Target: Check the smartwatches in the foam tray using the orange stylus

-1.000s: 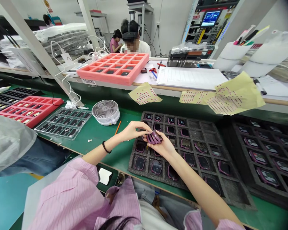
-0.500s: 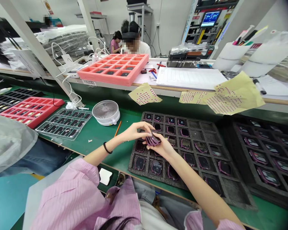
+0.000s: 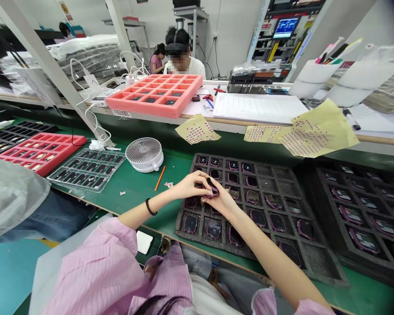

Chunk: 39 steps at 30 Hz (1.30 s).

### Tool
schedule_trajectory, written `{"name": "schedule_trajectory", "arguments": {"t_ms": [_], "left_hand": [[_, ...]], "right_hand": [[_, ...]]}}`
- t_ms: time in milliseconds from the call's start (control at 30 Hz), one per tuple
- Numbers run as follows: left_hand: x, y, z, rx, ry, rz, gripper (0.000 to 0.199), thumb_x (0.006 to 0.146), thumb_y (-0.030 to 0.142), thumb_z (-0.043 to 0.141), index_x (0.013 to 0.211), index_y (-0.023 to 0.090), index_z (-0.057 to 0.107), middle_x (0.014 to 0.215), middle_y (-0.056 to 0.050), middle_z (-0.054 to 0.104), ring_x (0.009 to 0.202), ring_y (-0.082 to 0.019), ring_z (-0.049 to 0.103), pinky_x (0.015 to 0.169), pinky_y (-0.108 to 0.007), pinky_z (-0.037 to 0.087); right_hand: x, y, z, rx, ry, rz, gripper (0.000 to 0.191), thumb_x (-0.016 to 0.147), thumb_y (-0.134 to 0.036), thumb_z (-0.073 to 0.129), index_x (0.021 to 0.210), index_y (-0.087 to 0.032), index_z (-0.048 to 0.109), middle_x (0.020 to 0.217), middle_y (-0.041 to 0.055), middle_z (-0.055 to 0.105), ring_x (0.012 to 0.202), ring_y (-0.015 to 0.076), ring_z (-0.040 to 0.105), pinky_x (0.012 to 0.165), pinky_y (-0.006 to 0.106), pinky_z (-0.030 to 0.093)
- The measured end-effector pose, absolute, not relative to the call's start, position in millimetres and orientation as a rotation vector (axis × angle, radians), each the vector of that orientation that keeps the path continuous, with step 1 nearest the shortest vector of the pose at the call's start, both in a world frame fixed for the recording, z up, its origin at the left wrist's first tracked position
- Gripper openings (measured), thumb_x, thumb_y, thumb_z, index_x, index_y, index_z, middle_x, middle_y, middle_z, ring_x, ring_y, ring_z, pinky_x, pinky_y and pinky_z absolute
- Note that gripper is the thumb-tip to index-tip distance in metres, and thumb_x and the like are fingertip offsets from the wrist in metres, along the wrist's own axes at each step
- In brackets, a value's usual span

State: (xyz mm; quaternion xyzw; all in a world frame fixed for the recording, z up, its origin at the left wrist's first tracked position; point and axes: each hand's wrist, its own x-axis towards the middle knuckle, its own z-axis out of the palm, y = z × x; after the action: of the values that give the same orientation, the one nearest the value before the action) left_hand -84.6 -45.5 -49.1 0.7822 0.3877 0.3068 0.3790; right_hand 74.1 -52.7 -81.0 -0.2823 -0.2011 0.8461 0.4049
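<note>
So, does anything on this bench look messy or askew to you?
Mildly, yes. Small pale scraps lie loose on the green bench beside the orange stick, outside any tray. In the dark foam tray, one purple-rimmed watch sits slanted, unlike the straighter ones to its left. I see no spill.

The held piece (image 3: 214,190) is purple, the foam tray (image 3: 323,259) dark grey, the sleeve (image 3: 92,267) striped pink, the worktop (image 3: 141,190) green.
</note>
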Motion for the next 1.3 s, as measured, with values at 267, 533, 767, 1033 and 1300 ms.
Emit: {"name": "schedule_trajectory", "arguments": {"t_ms": [267,533,767,1033,1300], "left_hand": [[-64,-76,-43,1.918,1.183,0.940,0.006,0.076,0.023,0.073,0.078,0.017,0.071,0.121,-0.012,0.057,0.118,-0.025,0.055,0.103,-0.040,0.042],[-46,-109,-51,2.045,1.124,0.907,0.007,0.081,0.024,0.067,0.083,0.017,0.067,0.149,-0.016,0.039,0.142,-0.028,0.030,0.115,-0.047,0.028],[-32,-102,-70,2.098,1.149,0.913,0.006,0.083,0.021,0.063,0.081,0.016,0.062,0.154,-0.017,0.029,0.145,-0.028,0.021,0.117,-0.049,0.025],[-37,-89,-72,2.067,1.227,0.931,0.005,0.082,0.021,0.064,0.079,0.017,0.062,0.146,-0.017,0.043,0.144,-0.026,0.026,0.116,-0.051,0.026],[-36,-83,-79,2.165,1.190,0.956,0.007,0.080,0.017,0.065,0.075,0.017,0.059,0.149,-0.015,0.039,0.144,-0.029,0.025,0.115,-0.054,0.027]], "right_hand": [[74,-47,-84,-0.821,-0.407,2.030,0.019,0.086,-0.035,0.062,0.079,-0.018,0.065,0.067,0.0024,0.068,0.058,0.0143,0.063,0.054,0.026,0.055],[76,-47,-84,-0.975,-0.309,1.856,0.017,0.084,-0.037,0.064,0.087,-0.019,0.064,0.071,0.0037,0.072,0.066,0.0188,0.068,0.065,0.033,0.058],[79,-51,-84,-0.925,-0.390,1.839,0.020,0.078,-0.039,0.068,0.084,-0.021,0.065,0.075,0.0033,0.074,0.071,0.0222,0.072,0.067,0.036,0.058],[77,-52,-82,-0.894,-0.397,1.848,0.002,0.076,-0.020,0.067,0.074,-0.021,0.066,0.068,-0.0048,0.068,0.059,0.0109,0.061,0.058,0.023,0.052],[77,-53,-82,-0.883,-0.409,1.833,0.010,0.076,-0.028,0.068,0.070,-0.021,0.063,0.058,-0.0068,0.063,0.049,0.0087,0.054,0.051,0.021,0.048]]}}
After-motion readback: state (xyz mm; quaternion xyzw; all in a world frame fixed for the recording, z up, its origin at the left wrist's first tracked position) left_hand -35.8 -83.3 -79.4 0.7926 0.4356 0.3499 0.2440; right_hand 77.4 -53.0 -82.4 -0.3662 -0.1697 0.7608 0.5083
